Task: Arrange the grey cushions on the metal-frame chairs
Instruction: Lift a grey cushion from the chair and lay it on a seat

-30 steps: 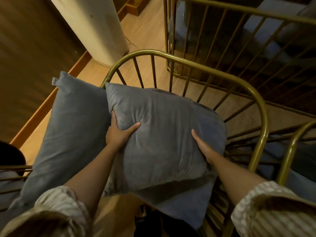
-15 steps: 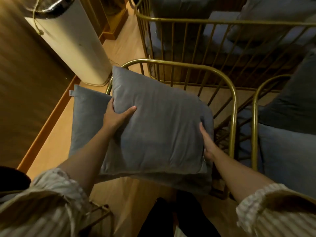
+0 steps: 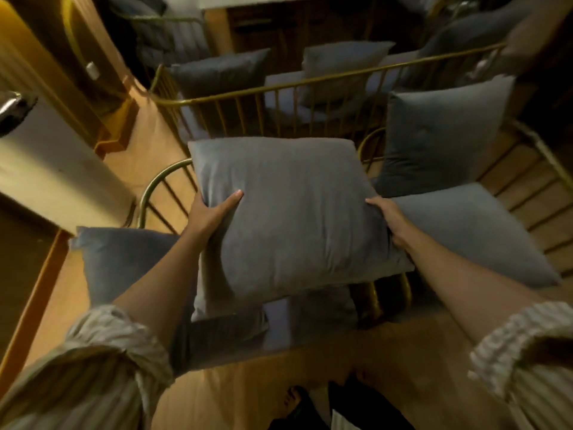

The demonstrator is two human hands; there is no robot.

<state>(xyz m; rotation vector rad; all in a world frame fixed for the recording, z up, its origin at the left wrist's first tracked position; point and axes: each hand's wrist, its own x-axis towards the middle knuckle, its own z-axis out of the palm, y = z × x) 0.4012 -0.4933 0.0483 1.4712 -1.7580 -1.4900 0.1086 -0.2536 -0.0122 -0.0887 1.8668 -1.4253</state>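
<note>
I hold a square grey cushion (image 3: pixel 294 218) up in front of me, above the seat of a brass metal-frame chair (image 3: pixel 155 187). My left hand (image 3: pixel 210 212) grips its left edge and my right hand (image 3: pixel 387 218) grips its right edge. A second grey cushion (image 3: pixel 124 262) lies low at the left, partly under my left forearm. The chair to the right (image 3: pixel 542 150) carries a flat seat cushion (image 3: pixel 474 231) and an upright back cushion (image 3: pixel 440 135). The seat under the held cushion is mostly hidden.
A long brass-railed bench (image 3: pixel 310 82) behind holds several more grey cushions (image 3: pixel 223 72). A pale cylindrical appliance (image 3: pixel 55 169) stands at the left beside a wooden wall and skirting. Wooden floor (image 3: pixel 279 377) shows below, with my feet near the bottom edge.
The cushion has risen and swung toward the right, away from the chair's backrest. My view has tilted up and right, bringing the right chair and the bench cushions into sight.
</note>
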